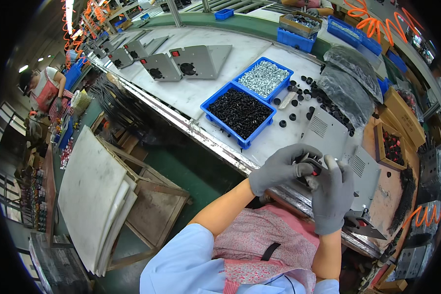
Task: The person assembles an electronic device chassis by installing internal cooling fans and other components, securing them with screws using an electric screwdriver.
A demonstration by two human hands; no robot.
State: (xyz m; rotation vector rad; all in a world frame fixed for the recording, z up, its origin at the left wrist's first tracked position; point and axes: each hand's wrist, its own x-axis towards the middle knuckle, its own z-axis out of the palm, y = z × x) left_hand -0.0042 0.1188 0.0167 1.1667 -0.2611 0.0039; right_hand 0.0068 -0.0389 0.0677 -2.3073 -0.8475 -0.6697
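Observation:
Both my hands wear grey gloves and meet over the front edge of the worktable. My left hand (281, 169) pinches a small black-and-red rocker switch (314, 168) between thumb and fingers. From the other side my right hand (332, 193) closes on the same switch, its fingers raised around it. Gloves partly cover the switch. Just beyond my hands lies a grey sheet-metal panel (326, 132) with vent slots. A second slotted panel (362, 171) is to the right of my right hand, and a dark metal plate with a red switch (361, 224) sits at the table edge below it.
Blue bins of black screws (240, 112) and silver screws (264, 78) stand left of the panels. Black caps (292, 116) lie scattered beside plastic bags (348, 93). An open cardboard box (391, 147) holds red-and-black switches. Finished-looking metal housings (201, 61) stand farther left. Co-workers are in the background.

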